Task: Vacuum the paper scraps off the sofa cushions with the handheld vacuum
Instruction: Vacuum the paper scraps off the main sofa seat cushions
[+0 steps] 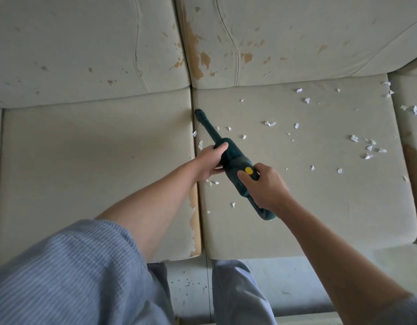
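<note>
A dark green handheld vacuum with a yellow button (235, 168) lies slanted over the middle beige sofa seat cushion (320, 207), its slim nozzle tip at the seam with the left seat cushion (85, 172), toward the far end. The left hand (211, 160) has its grip wrapped round the vacuum's front barrel; the right hand (266, 186) has its grip closed round the rear handle, thumb beside the button. Small torn white paper scraps (366, 148) lie scattered over the middle cushion, mostly far right, a few along the seam.

Both hands grip the dark green handheld vacuum (235, 164): left hand (208, 160) round its barrel, right hand (264, 186) on the handle, thumb beside its yellow button (249, 170). Paper scraps (354, 138) lie right of its nozzle (199, 113) on the seat cushion (296, 207).
</note>
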Available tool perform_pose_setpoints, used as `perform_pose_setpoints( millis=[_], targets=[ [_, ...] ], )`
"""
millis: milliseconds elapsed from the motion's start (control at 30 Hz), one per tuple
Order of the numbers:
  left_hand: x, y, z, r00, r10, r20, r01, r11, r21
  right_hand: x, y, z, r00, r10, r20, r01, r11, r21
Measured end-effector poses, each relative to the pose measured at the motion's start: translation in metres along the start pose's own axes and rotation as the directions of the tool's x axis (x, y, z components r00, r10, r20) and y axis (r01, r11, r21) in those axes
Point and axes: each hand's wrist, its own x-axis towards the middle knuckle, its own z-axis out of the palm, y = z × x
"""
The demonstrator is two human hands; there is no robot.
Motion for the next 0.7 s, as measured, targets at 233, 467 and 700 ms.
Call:
perform_pose_setpoints(
  millis=[233,467,700],
  targets=[
    [-0.009,-0.018,0.011,0.998,-0.061,0.005,0.061,0.998,0.026,-0.015,0.016,-0.02,0.996,0.029,0.085,-0.029,1.0,0.0],
    [-0.02,-0.038,0.006,0.996,-0.087,0.023,0.087,0.996,0.004,-0.022,0.019,-0.023,0.988,-0.01,0.152,0.021,0.997,-0.074],
    [-0.03,-0.05,0.037,0.99,-0.134,0.032,0.135,0.99,-0.039,-0.038,0.037,-0.047,0.988,0.014,0.151,0.009,0.989,-0.149]
  ],
)
